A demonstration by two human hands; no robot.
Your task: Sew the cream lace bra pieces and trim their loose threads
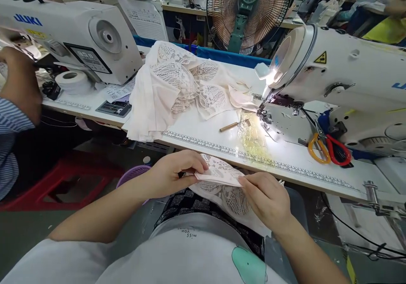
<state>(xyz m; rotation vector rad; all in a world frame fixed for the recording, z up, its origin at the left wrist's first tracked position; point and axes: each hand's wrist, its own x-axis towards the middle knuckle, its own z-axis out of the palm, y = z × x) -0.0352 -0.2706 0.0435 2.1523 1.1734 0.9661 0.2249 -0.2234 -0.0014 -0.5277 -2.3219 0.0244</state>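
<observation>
Over my lap, just in front of the table edge, a pale pink lace fabric piece (222, 170) is stretched between both hands. My left hand (182, 168) pinches its left end between thumb and fingers. At the right end, my right hand (265, 195) grips the folded edge the same way. More of the lace hangs below onto my lap. On the table beyond lies a heap of similar lace pieces (177, 78), one of them reaching toward the lit needle area of the sewing machine (342, 64).
Orange-and-red-handled scissors (330, 148) lie by the machine at right. A small wooden-handled tool (229, 127) rests near a yellowish taped patch (252, 133). A fan (249, 13) stands behind the table. At left are another sewing machine (76, 34), a co-worker's arm (20, 85) and a red stool (69, 178).
</observation>
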